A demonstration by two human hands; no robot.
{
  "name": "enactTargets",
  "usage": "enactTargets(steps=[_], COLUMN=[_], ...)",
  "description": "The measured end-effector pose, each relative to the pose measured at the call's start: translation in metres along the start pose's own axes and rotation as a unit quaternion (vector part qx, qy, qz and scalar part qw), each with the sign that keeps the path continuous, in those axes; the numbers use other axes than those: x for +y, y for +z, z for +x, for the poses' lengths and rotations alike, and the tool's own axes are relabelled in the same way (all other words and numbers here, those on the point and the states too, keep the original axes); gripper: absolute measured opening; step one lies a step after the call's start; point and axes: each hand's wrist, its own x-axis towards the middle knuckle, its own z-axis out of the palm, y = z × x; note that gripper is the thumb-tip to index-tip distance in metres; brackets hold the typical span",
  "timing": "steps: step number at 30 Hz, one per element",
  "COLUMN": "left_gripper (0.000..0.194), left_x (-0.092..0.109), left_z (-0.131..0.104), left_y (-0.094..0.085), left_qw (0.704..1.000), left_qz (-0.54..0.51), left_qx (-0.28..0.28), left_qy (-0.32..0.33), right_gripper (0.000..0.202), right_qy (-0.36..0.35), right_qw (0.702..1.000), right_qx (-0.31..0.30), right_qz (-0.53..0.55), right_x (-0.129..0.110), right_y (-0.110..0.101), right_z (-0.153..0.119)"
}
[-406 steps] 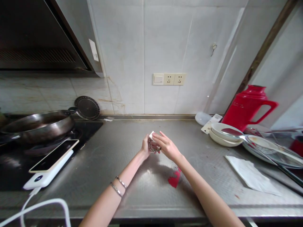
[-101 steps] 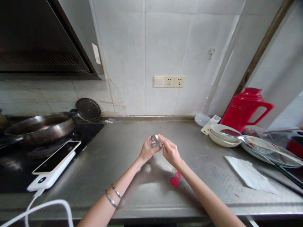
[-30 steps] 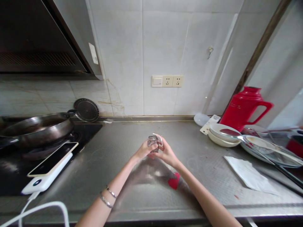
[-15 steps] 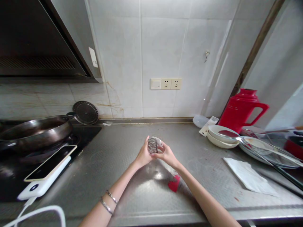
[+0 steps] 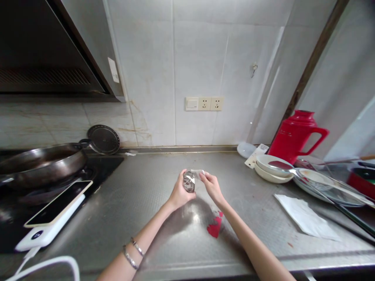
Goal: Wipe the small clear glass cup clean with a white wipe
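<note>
Above the middle of the metal counter, my left hand (image 5: 181, 191) is closed around a small, roundish, dark-grey lump (image 5: 189, 182) with shiny silvery streaks. Its exact kind is unclear. Pinched in my right hand (image 5: 211, 186) is the end of a thin, clear plastic wrapper (image 5: 198, 174), which stretches across from the top of the lump. Beneath my right forearm, torn red scraps (image 5: 215, 228) lie on the counter; part of the material around them is hard to make out.
On the left, a steel pan (image 5: 43, 166) sits on the black stove beside a phone (image 5: 58, 205) and a white power bank (image 5: 51, 230). To the right stand a red thermos (image 5: 288, 136), stacked bowls (image 5: 274, 171) and a white napkin (image 5: 304, 216).
My right hand has moved away from the lump, to the right, drawing the clear wrapper out. My left hand stays around the lump. The whole view has shifted slightly.
</note>
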Motion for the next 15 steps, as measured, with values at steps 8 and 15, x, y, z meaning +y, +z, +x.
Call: enactTargets(steps=[8,15], left_gripper=[0.087,0.084], left_x=[-0.006,-0.005], left_z=[-0.002,-0.002], left_y=[0.006,0.005], left_qw=[0.999,0.999], left_qz=[0.023,0.037], left_qx=[0.008,0.037], left_qy=[0.041,0.014], right_gripper=[0.034,0.044], right_qy=[-0.116,-0.248], right_qw=[0.986,0.946], right_qx=[-0.071,-0.105], right_qz=[-0.099,-0.180], right_x=[-0.014,-0.009], right_y=[0.004,0.004], right_z=[-0.009,-0.014])
